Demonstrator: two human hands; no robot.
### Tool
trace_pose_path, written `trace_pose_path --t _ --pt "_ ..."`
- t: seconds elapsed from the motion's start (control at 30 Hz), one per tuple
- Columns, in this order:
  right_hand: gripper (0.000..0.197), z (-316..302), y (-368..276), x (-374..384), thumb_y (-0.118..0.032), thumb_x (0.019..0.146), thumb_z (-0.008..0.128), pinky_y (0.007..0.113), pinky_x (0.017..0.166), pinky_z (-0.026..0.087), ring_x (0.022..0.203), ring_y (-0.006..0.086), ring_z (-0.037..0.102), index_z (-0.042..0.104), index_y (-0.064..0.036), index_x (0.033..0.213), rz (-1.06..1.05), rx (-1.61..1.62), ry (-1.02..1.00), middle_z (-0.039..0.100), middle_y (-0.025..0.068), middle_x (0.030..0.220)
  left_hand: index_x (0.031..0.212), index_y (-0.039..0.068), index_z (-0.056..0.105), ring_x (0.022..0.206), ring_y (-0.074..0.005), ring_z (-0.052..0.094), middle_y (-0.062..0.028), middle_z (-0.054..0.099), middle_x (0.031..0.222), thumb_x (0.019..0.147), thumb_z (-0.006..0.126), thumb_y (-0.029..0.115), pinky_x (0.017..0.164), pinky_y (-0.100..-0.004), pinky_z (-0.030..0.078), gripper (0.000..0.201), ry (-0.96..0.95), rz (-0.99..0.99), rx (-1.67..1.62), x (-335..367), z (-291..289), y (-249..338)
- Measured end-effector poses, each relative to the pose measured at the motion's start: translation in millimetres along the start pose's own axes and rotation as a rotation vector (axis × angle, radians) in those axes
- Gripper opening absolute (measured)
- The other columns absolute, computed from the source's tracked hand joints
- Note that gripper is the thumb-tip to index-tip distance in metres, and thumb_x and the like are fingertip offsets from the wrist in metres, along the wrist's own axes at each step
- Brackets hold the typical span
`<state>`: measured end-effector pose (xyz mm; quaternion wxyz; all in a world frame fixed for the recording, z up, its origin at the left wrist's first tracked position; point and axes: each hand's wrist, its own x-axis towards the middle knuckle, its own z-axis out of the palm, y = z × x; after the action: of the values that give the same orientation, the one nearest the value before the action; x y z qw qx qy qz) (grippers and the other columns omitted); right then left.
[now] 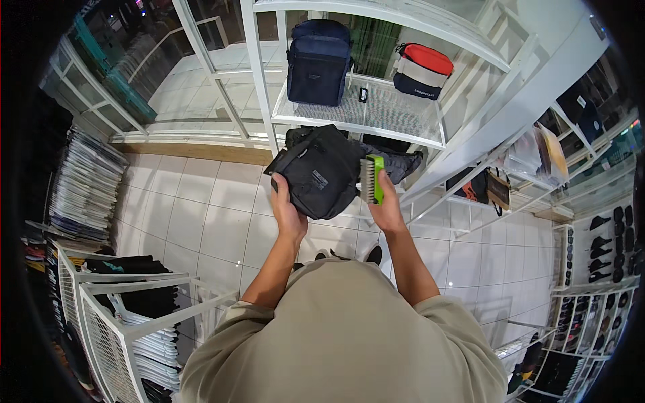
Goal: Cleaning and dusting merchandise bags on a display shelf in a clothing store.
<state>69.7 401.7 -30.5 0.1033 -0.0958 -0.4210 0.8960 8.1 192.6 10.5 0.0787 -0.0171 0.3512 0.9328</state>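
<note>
A small black bag (pixel 321 176) with a printed label is held up in front of me, tilted. My left hand (pixel 289 211) grips its lower left side, the thumb lying on the front and the other fingers hidden behind. In my right hand (pixel 388 209) is a brush (pixel 376 180) with a bright green back and pale bristles. The bristles face left toward the bag's right side; whether they touch it I cannot tell. Behind the held bag, more dark bags (pixel 396 163) lie on a lower shelf, partly covered.
Beyond my hands stands a white mesh shelf (pixel 396 114) with a navy backpack (pixel 318 64), a red, cream and dark pouch (pixel 423 70) and a small black item (pixel 363 95). Folded clothes (pixel 87 185) are stacked at left. A white rack (pixel 127 322) with hangers is near left.
</note>
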Motion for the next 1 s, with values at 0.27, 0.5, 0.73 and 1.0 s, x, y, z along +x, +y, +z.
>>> trace_pose_path --t 0.27,0.5,0.73,1.0 --pt "0.045 -2 -38 -8 -0.041 0.111 0.049 0.027 0.099 0.043 0.11 0.0099 0.055 0.054 -0.0092 0.141 -0.076 -0.246 0.136 0.059 0.0001 0.122 0.153 -0.002 0.037 0.113 -0.0236 0.064 -0.0189 0.062 0.126 0.088 0.08 0.023 0.099 -0.0333 0.052 0.082 -0.277 -0.316 0.404 20 -17 28" --pt "0.044 13 -46 -6 -0.039 0.111 0.047 0.026 0.104 0.035 0.114 0.0108 0.048 0.053 -0.0067 0.14 -0.248 -0.536 0.099 0.056 0.0001 0.122 0.134 -0.016 0.055 0.113 -0.023 0.064 -0.0202 0.064 0.126 0.081 0.089 0.038 0.096 -0.0324 0.053 0.082 -0.182 -0.425 0.531 11 -5 13" --pt "0.057 6 -47 -4 -0.042 0.109 0.052 0.026 0.106 0.038 0.122 0.0125 0.05 0.045 -0.0039 0.15 -0.24 -0.445 0.106 0.055 0.0046 0.134 0.14 -0.014 0.047 0.117 -0.0268 0.063 -0.0192 0.06 0.134 0.081 0.089 0.036 0.1 -0.0346 0.053 0.087 -0.179 -0.395 0.615 3 19 17" --pt "0.043 25 -54 -4 -0.031 0.108 0.056 0.03 0.109 0.035 0.124 0.02 0.052 0.048 -0.0046 0.141 -0.396 -0.719 -0.007 0.061 0.0101 0.126 0.149 -0.002 0.042 0.115 -0.0225 0.065 -0.0155 0.063 0.131 0.087 0.086 0.031 0.098 -0.0329 0.055 0.083 -0.127 -0.616 0.327 6 2 12"
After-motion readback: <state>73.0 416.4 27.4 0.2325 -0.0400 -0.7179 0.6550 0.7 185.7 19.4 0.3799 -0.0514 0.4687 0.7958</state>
